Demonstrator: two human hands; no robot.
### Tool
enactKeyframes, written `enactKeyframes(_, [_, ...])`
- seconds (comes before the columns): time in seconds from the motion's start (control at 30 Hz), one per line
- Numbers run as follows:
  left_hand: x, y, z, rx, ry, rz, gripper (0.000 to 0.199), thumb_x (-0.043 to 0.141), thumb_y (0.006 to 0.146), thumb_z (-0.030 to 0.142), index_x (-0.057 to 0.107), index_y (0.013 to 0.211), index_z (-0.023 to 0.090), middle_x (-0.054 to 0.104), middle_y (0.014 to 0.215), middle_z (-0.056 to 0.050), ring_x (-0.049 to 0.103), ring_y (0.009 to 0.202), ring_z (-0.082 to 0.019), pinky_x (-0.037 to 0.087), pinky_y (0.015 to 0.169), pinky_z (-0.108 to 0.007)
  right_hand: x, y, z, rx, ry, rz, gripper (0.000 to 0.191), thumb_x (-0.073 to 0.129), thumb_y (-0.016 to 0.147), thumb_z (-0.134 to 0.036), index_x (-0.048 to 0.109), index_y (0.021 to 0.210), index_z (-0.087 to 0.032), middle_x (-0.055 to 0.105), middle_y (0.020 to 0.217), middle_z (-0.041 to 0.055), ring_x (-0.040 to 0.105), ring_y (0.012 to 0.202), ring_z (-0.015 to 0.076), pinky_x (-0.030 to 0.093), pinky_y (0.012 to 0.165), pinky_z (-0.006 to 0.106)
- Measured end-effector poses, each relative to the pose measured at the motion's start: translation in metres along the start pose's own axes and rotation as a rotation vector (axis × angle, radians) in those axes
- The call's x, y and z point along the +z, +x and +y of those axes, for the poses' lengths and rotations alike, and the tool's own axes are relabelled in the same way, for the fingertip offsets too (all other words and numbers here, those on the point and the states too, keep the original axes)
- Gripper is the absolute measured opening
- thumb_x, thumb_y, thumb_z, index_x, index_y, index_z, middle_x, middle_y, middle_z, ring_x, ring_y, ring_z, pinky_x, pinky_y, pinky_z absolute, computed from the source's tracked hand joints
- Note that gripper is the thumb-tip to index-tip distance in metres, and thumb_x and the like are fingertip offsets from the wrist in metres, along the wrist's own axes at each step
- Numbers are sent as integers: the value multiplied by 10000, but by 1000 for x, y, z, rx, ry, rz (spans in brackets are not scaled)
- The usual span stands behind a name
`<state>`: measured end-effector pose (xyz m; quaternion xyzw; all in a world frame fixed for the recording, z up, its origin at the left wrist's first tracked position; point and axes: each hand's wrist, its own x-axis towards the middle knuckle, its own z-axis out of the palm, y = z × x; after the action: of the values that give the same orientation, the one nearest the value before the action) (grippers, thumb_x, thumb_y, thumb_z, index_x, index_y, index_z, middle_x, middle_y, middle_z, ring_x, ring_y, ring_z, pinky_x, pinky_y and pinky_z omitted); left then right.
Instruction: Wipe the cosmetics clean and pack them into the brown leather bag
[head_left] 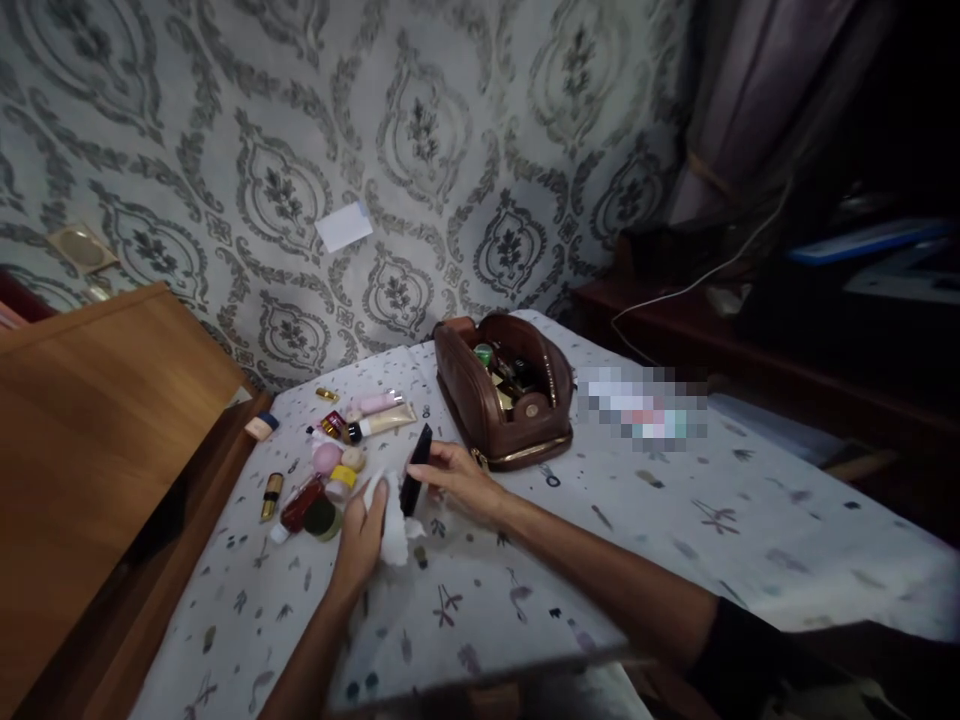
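1. One crumpled white tissue (pixel 393 538), pinched in the left hand (pixel 363 532), could tear from rubbing.
2. Lower centre, the slim black case (pixel 415 472) could slip from the right hand's (pixel 466 484) fingertip pinch.
3. Bumping could tip the open brown leather bag (pixel 474 402), centre.

Picture is rather dim, with soft light; its source is not visible. White patterned tabletop (pixel 540 600) shows pale sheen near right corner. Upper right background is almost black. White crumpled tissue (pixel 394 530) lacks fine detail. Wide lens stretches brown wooden panel (pixel 90 420) at left. Mosaic covers patch near tabletop's right edge.
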<state>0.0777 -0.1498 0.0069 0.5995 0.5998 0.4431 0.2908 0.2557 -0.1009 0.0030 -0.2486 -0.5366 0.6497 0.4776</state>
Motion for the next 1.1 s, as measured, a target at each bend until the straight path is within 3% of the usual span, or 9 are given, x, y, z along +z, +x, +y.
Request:
enactKeyframes(0.07, [-4, 3, 5, 68, 20, 84, 451, 517, 892, 522, 645, 1109, 149, 710, 1017, -107, 623, 1089, -283, 500, 927, -391, 4, -1, -5, -46, -149, 21, 420, 744, 694, -542, 639, 808, -152, 573, 725, -19, 449, 603, 96, 340, 525, 210])
enactKeyframes(0.17, [-7, 5, 19, 204, 78, 57, 566, 630, 820, 445, 523, 1313, 188, 652, 1211, -110, 606, 1137, -271, 484, 958, -396, 14, -8, -16, -101, -558, -6, 252, 730, 721, -377, 617, 722, -152, 508, 628, -45, 435, 593, 96, 308, 545, 208])
enactKeyframes(0.3, [-4, 4, 42, 332, 178, -38, 368, 652, 802, 445, 668, 1059, 181, 708, 1018, -79, 652, 976, -253, 503, 868, -358, 22, -22, -33, -75, -889, -122, 150, 716, 724, -276, 663, 786, -149, 513, 602, -49, 459, 558, 96, 280, 528, 207])
enactKeyframes(0.43, [-1, 1, 60, 267, 85, -21, 424, 517, 878, 552, 681, 776, 175, 693, 771, -50, 646, 801, -222, 502, 736, -300, 12, -31, -48, -101, -976, -266, 265, 726, 774, -385, 679, 823, -129, 523, 632, -35, 464, 571, 96, 282, 521, 206])
enactKeyframes(0.6, [11, -6, 70, 209, 3, 6, 554, 397, 897, 655, 684, 795, 192, 712, 887, -57, 640, 907, -232, 504, 755, -294, -3, -41, -61, -195, -778, -370, 164, 740, 771, -250, 640, 790, -122, 455, 638, -61, 438, 597, 74, 308, 546, 187])
enactKeyframes(0.73, [31, -9, 68, 119, 13, 97, 554, 493, 841, 674, 690, 993, 179, 721, 993, -81, 629, 1055, -267, 496, 914, -336, -12, -49, -79, -239, -311, -214, 256, 714, 786, -372, 638, 819, -130, 534, 703, -35, 505, 663, 96, 409, 603, 202])
enactKeyframes(0.83, [44, -4, 74, 142, 98, 16, 504, 484, 881, 604, 684, 1065, 179, 726, 999, -90, 645, 1018, -265, 515, 887, -350, -29, -53, -102, -296, -105, -47, 336, 713, 786, -442, 610, 920, -152, 628, 853, 17, 597, 764, 132, 488, 668, 240])
enactKeyframes(0.97, [57, 21, 100, 507, 294, -185, 382, 421, 969, 418, 643, 1179, 189, 688, 1076, -96, 638, 1018, -236, 506, 906, -351, -65, -52, -140, -388, -139, 247, 386, 717, 797, -409, 496, 1054, -224, 621, 810, -18, 557, 578, 95, 461, 515, 213])
enactKeyframes(1.1, [73, 54, 123, 788, 677, -234, 418, 400, 988, 378, 539, 1364, 259, 614, 1021, -67, 638, 890, -206, 520, 761, -303, -103, -38, -178, -553, -306, 449, 283, 638, 861, -328, 450, 1050, -234, 629, 853, -5, 611, 671, 125, 485, 565, 230])
